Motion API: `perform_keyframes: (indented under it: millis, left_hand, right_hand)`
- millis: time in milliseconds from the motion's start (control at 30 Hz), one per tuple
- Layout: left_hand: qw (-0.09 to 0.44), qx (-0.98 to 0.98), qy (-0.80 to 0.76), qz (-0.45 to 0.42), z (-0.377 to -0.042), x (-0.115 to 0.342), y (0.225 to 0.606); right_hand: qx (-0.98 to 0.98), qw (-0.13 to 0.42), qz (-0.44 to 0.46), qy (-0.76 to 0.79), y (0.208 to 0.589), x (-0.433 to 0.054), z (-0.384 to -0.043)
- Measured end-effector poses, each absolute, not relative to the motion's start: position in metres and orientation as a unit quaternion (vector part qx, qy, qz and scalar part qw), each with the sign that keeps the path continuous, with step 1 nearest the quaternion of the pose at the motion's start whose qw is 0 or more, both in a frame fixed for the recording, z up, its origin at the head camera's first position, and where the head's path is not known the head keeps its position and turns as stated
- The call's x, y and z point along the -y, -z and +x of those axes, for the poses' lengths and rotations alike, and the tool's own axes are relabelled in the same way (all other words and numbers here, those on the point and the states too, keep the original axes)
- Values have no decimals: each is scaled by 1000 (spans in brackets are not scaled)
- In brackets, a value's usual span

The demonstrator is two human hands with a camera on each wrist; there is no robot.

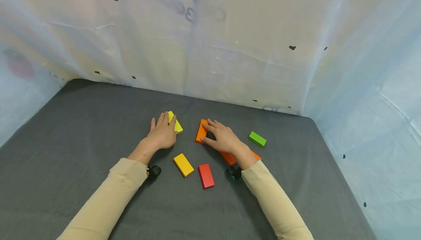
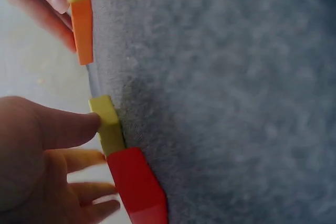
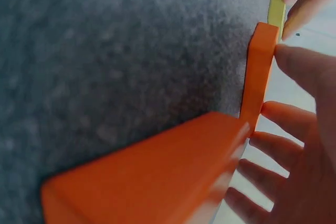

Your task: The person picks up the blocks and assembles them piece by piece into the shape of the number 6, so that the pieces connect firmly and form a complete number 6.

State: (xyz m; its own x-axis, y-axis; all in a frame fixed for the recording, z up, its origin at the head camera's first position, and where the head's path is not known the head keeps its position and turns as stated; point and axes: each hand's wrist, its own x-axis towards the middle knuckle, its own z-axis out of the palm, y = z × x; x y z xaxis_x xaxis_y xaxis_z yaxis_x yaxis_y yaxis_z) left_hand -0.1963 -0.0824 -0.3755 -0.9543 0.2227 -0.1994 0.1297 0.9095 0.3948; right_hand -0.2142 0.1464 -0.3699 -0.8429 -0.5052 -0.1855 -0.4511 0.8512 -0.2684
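My left hand (image 1: 162, 132) lies over a yellow block (image 1: 178, 127), its fingers spread and its thumb touching the block. Under those fingers, a red block (image 2: 137, 187) shows in the left wrist view, next to the yellow one; the hand hides it in the head view. To the right, my right hand (image 1: 223, 137) touches an orange block (image 1: 200, 132) with thumb and index finger, the other fingers loosely extended. A second, red-orange block (image 1: 228, 157) lies beneath the right wrist, partly covered. Another orange block (image 1: 256, 155) peeks out beyond the right forearm.
Nearer the body, an amber block (image 1: 183, 165) and a red block (image 1: 206, 176) lie side by side with a gap. A green block (image 1: 257, 139) sits right of the right hand. Everything rests on a grey cloth surface (image 1: 98, 123), with pale sheeting (image 1: 250, 49) hanging behind.
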Motion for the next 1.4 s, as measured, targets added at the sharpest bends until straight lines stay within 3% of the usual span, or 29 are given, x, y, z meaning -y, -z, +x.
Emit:
perform_keyframes:
  millis: [167, 400, 800, 1100, 1400]
  left_hand:
    - [146, -963, -186, 131, -199, 83, 371]
    - [162, -958, -172, 163, -201, 81, 365]
    - [158, -949, -201, 184, -205, 81, 366]
    - [123, -951, -186, 213, -208, 88, 365]
    - [157, -934, -234, 220, -210, 89, 367]
  right_hand:
    - [-964, 134, -214, 77, 369, -142, -217]
    - [-979, 104, -165, 56, 372, -133, -220]
    - [-989, 80, -108, 63, 376, -131, -229]
    - [-991, 52, -100, 69, 377, -132, -235]
    - [-992, 19, -73, 100, 379, -121, -244]
